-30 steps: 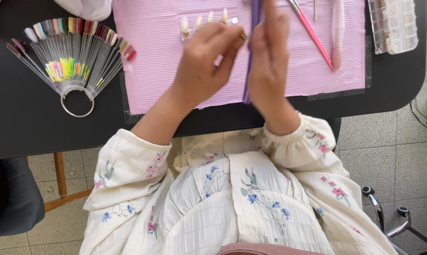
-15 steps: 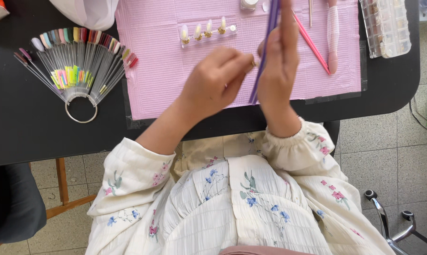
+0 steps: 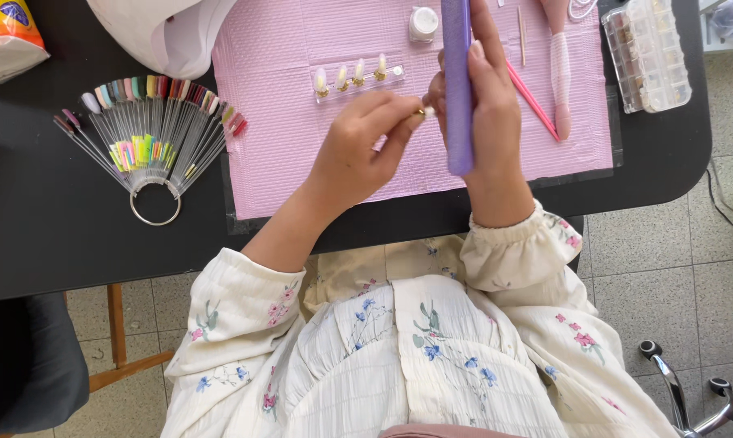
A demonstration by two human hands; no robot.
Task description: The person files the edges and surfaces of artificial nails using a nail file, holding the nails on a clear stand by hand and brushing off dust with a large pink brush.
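Black tabletop (image 3: 50, 219) is carrying a pink mat (image 3: 302, 146) under both hands. I am seeing the right hand (image 3: 492, 122) closing its grip around an upright purple nail file (image 3: 457, 81). Just beside it, the left hand (image 3: 358, 154) is pinching a small nail tip (image 3: 428, 113) against the file.

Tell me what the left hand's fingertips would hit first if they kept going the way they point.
The left hand points right, pinching a small nail tip. Straight on, it would likely meet the purple nail file in the right hand, though depth is unclear.
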